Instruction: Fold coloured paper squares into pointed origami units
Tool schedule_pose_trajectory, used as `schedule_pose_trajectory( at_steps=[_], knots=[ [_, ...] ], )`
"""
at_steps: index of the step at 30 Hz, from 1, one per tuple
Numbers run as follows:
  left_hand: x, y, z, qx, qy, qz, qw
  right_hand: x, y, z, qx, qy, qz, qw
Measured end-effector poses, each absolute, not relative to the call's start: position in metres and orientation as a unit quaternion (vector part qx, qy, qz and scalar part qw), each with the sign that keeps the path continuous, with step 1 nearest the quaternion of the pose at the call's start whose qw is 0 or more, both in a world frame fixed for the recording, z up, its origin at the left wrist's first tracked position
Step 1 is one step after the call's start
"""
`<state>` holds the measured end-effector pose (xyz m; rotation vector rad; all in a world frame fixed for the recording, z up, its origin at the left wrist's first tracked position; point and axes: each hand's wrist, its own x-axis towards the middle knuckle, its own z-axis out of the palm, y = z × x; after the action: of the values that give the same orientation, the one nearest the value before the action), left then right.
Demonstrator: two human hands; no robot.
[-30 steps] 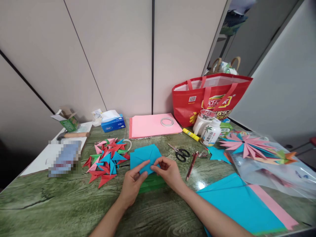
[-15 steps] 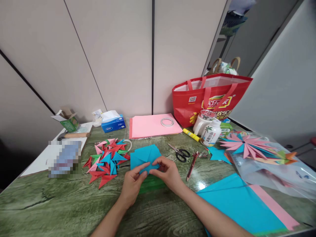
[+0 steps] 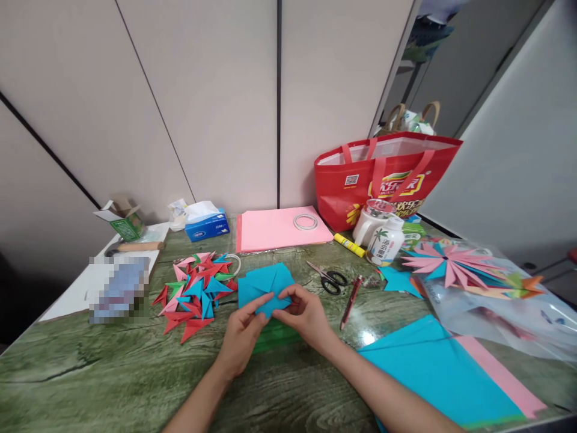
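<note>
Between my hands is a folded piece of blue paper [image 3: 269,308], its near end pinched by both. My left hand [image 3: 243,331] has thumb and forefinger closed on its left side. On the right side, my right hand [image 3: 307,314] grips it with thumb against bent fingers. Other blue paper pieces [image 3: 252,282] lie just beyond and partly beneath it. Green paper [image 3: 282,337] shows under my hands. To the left sits a pile of folded red, pink, blue and green paper points [image 3: 198,294].
Scissors [image 3: 331,279], a red pencil [image 3: 350,304] and a glue stick [image 3: 349,245] lie right of centre. Pink sheets [image 3: 270,231] with a tape roll [image 3: 305,222] are behind. Blue sheets [image 3: 442,373] lie front right. A red bag [image 3: 336,192], white bottle [image 3: 385,243] and tissue box [image 3: 207,227] stand farther back.
Almost nothing differs. My left thumb has shifted slightly, and both hands still pinch the blue paper in the same place.
</note>
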<state>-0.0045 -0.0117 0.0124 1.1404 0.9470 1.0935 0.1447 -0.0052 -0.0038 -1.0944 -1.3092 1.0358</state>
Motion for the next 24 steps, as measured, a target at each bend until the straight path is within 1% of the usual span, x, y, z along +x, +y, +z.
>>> schedule_pose_trajectory(
  at_steps=[3,5,8,11,19,24],
  knots=[
    [-0.003,-0.012,0.016,0.435,0.366,0.484,0.665,0.145,-0.005,-0.003,-0.461,-0.546,0.442,0.542],
    [-0.003,-0.011,0.015,0.452,0.371,0.48,0.654,0.145,-0.005,-0.003,-0.461,-0.544,0.444,0.543],
    [-0.004,-0.01,0.011,0.512,0.409,0.449,0.608,0.144,-0.005,-0.003,-0.461,-0.541,0.448,0.542],
    [-0.006,-0.009,0.006,0.539,0.42,0.429,0.591,0.144,-0.005,-0.002,-0.461,-0.53,0.459,0.544],
    [-0.007,-0.009,0.005,0.535,0.409,0.442,0.592,0.146,-0.003,-0.001,-0.428,-0.483,0.541,0.539],
    [-0.008,-0.007,0.007,0.514,0.393,0.451,0.615,0.149,0.0,0.0,-0.377,-0.448,0.581,0.565]
  ],
)
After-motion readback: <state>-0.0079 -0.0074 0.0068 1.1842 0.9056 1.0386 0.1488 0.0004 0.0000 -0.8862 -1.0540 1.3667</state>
